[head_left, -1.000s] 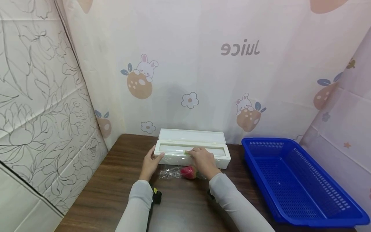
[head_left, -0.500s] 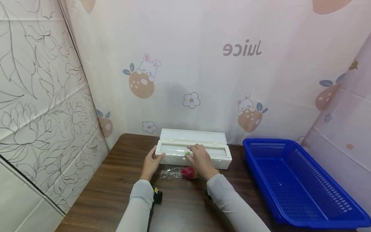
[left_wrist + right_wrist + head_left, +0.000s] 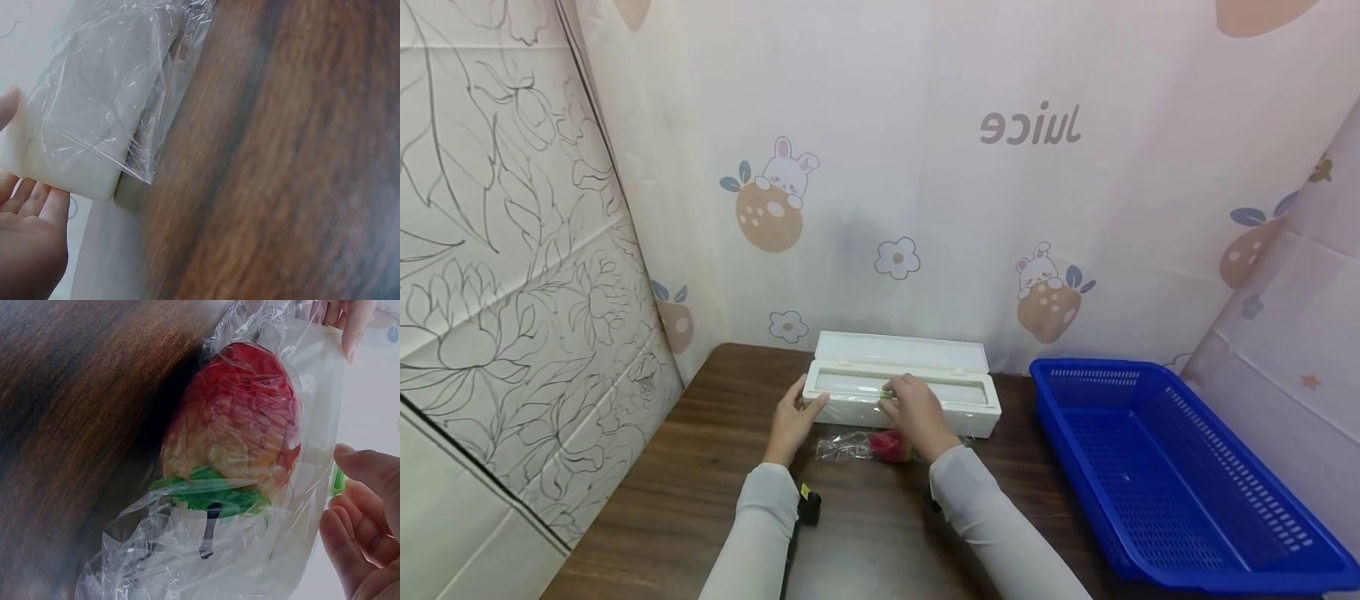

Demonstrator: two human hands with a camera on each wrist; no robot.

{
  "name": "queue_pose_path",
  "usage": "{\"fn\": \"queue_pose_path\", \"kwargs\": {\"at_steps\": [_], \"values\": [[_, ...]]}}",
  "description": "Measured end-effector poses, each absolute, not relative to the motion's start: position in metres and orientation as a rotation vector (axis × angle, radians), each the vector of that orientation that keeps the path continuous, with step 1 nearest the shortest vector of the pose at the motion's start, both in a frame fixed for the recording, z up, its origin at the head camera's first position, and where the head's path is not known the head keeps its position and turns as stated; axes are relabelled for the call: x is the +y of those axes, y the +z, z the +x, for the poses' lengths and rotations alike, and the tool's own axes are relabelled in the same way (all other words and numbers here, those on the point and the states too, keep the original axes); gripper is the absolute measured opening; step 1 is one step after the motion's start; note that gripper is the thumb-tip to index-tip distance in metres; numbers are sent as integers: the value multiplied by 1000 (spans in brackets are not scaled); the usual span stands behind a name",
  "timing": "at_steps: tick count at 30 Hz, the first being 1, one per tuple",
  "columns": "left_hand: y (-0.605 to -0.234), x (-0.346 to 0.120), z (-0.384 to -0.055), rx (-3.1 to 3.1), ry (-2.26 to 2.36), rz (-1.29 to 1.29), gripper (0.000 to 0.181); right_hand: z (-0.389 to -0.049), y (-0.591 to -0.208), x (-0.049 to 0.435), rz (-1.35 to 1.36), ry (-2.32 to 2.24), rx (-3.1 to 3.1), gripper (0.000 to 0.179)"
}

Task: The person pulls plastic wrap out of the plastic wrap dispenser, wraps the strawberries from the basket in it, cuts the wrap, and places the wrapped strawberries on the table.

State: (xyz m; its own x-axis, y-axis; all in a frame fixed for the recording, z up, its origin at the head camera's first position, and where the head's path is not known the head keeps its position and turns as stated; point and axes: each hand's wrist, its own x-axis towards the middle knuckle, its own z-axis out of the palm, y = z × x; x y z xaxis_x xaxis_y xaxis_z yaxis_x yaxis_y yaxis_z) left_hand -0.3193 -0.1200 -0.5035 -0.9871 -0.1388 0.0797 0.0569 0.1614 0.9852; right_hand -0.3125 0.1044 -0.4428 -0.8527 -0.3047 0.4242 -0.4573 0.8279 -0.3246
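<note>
A long white cling film dispenser (image 3: 846, 410) lies at the back of the table with its lid (image 3: 898, 350) raised. My left hand (image 3: 792, 423) grips the dispenser's left end, thumb on top and fingers (image 3: 56, 206) at the end face. With thumb and fingertips, my right hand (image 3: 917, 417) pinches a small green slider (image 3: 338, 481) on the front edge of the dispenser. Clear film (image 3: 94, 94) hangs down over the front. Under it, against the dispenser, lies a red and yellowish fruit (image 3: 234, 419) with green leaves (image 3: 215, 494) and a dark stem.
A blue perforated plastic basket (image 3: 1150, 483) stands at the right of the brown wooden table (image 3: 700, 425). Crumpled film (image 3: 846, 446) trails left of the fruit. Printed curtains (image 3: 895, 167) rise right behind the dispenser.
Half a second ago my right fingers were spread around the green slider; now they close on it. My left hand keeps its place on the dispenser. The head view shifts slightly.
</note>
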Motion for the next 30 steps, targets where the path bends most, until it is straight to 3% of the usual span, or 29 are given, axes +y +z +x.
{"fn": "queue_pose_path", "kwargs": {"at_steps": [30], "values": [[-504,-122,-321,-2300,-1933,94,77,-311,-443,96,584,485,-2675,11]]}}
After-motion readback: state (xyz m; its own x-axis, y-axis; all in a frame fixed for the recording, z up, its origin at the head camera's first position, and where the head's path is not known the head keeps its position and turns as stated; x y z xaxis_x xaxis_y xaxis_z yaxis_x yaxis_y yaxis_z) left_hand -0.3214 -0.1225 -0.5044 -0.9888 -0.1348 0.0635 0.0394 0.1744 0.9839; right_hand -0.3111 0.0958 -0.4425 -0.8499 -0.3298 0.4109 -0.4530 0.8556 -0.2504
